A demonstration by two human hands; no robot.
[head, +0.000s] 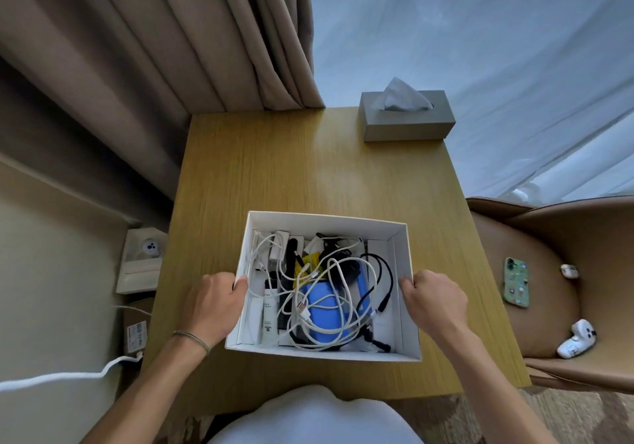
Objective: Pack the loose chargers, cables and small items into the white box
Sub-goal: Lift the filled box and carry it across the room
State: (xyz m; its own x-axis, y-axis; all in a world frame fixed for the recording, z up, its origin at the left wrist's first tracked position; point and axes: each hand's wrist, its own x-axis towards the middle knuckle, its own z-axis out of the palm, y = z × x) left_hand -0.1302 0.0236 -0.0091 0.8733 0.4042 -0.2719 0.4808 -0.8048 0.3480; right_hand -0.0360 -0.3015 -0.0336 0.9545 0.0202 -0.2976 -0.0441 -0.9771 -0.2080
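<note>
The white box (326,220) stands open on the near half of the wooden table (274,169). Inside lie tangled white cables (329,292), a black cable (380,279), a blue item (324,306), white chargers (276,248) and a white tube (268,316). My left hand (214,301) grips the box's left wall, fingers curled over the rim. My right hand (434,297) grips the right wall in the same way.
A grey tissue box (406,117) sits at the table's far right corner. On the brown chair (549,272) to the right lie a green phone (516,285), a white earbud case (569,270) and a white controller (578,339). Curtains hang behind; a white cable (68,376) trails at left.
</note>
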